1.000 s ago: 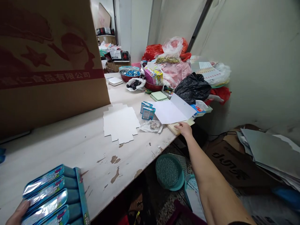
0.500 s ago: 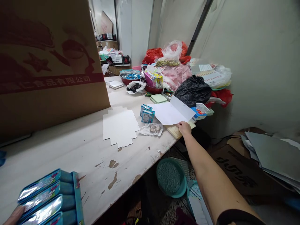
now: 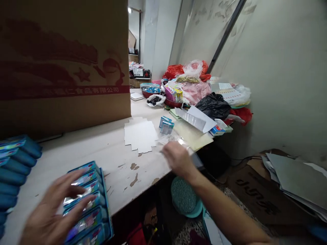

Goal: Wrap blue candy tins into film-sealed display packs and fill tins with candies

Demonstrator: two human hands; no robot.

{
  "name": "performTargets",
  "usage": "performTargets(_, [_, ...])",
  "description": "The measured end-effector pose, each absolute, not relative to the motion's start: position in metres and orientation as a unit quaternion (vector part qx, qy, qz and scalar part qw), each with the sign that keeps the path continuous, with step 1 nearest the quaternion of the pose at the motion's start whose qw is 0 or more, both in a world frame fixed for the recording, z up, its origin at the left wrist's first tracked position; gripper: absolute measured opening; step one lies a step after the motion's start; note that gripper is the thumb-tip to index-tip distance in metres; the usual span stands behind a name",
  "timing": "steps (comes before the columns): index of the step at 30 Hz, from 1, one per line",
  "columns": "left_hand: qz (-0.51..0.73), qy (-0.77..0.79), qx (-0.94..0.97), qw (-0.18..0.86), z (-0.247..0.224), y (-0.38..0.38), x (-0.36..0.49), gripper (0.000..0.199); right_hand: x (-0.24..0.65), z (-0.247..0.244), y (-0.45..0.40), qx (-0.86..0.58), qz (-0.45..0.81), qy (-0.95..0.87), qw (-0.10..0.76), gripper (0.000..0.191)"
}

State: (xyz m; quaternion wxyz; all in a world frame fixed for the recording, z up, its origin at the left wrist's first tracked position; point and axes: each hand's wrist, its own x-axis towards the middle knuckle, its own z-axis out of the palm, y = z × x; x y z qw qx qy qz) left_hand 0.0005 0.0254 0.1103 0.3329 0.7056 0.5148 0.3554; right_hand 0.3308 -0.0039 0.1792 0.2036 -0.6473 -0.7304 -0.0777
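Note:
My left hand [image 3: 60, 200] is over a row of shiny blue packs [image 3: 89, 204] at the table's lower left, its fingers spread. My right hand [image 3: 176, 158] is blurred near the table's front edge, fingers curled; a clear, crinkled plastic film [image 3: 185, 144] lies against it, and whether it is gripped is hidden. A flat white die-cut card [image 3: 140, 134] lies left of my right hand. Two small blue boxes [image 3: 167, 127] stand just behind it. A bent white sheet [image 3: 195, 118] rests on pale yellow sheets [image 3: 195, 134].
A large brown carton [image 3: 99, 105] stands at the back left. More blue packs [image 3: 19, 163] are at the far left. Bags, including a black one [image 3: 214, 104], and bowls [image 3: 150, 90] crowd the back. A green tub [image 3: 186, 195] sits below the table edge.
My right hand has let go of the white sheet and come left and nearer. My left hand has moved in over the blue packs, and the view has turned left.

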Motion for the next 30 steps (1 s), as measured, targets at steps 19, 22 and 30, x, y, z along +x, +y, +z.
performTargets(19, [0.34,0.504,0.752,0.254,0.127,-0.009,0.002,0.026,0.141,0.154,0.016,-0.445,-0.003,-0.88,0.166,0.028])
performTargets(22, [0.392,0.496,0.729,0.261,0.125,-0.011,-0.001,0.04,0.137,0.158,0.017,-0.434,-0.098,-0.88,0.167,0.031])
performTargets(30, [0.468,0.502,0.691,0.226,0.111,-0.006,-0.015,0.014,0.128,0.16,-0.005,-0.402,-0.214,-0.872,0.179,0.031])
